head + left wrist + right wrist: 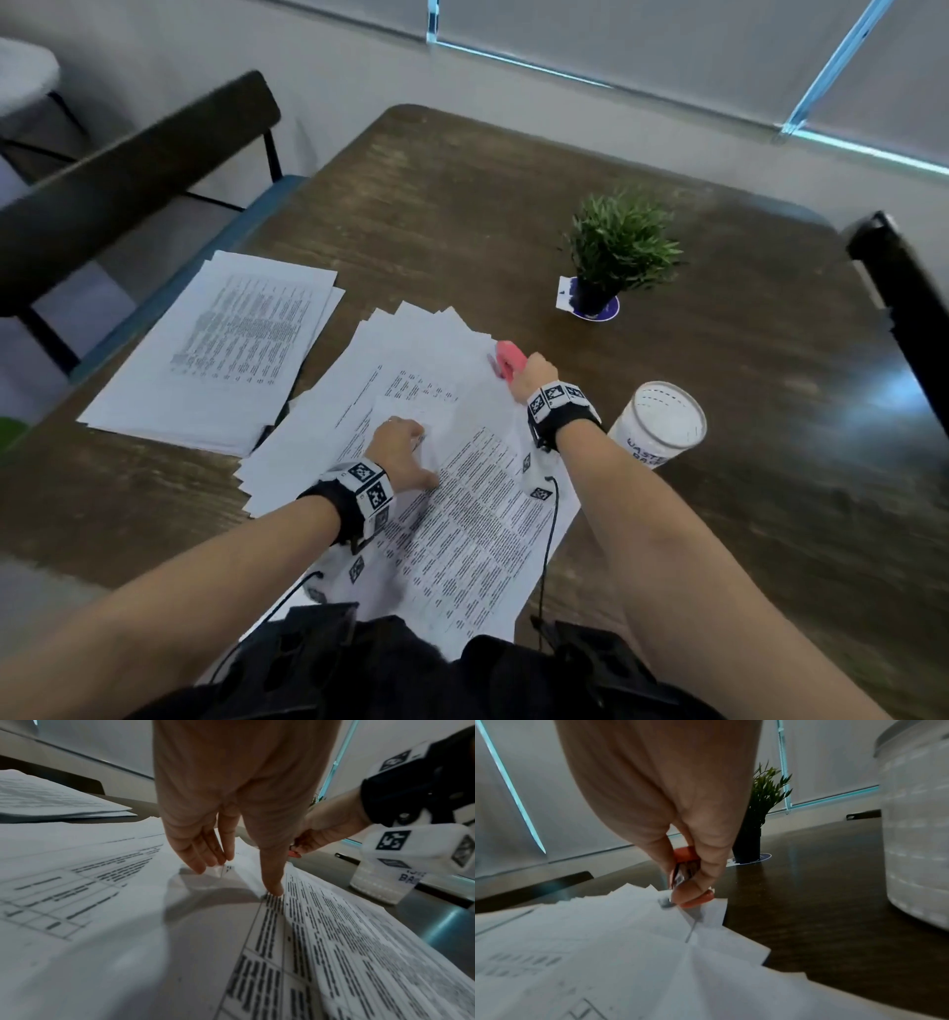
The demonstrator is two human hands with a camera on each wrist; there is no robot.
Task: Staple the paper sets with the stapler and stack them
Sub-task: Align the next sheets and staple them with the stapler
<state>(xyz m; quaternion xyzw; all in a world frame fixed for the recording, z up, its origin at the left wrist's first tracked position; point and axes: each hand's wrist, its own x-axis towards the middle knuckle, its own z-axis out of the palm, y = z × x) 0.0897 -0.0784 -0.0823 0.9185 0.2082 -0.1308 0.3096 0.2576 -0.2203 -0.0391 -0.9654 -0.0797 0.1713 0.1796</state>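
A fanned spread of printed paper sets (pixel 411 411) covers the table's near middle. On top lies one set of printed sheets (pixel 477 519) (pixel 321 933), reaching toward me. My left hand (pixel 400 452) (pixel 231 866) rests on it with straight fingers, the thumb tip pressing the page. My right hand (pixel 531 377) (pixel 687 878) grips a pink stapler (pixel 508 362) (pixel 684 855) at the far right corner of that set, its metal nose down on the paper corner (pixel 706 912). A neat stack of printed sets (pixel 221 349) (pixel 51 799) lies at the left.
A white cup-shaped waste bin (pixel 662 424) (pixel 916 825) stands just right of my right wrist. A small potted plant (pixel 616 252) (pixel 759 817) sits beyond the stapler. Dark chairs (pixel 128 180) flank the wooden table (pixel 513 195) at left and right.
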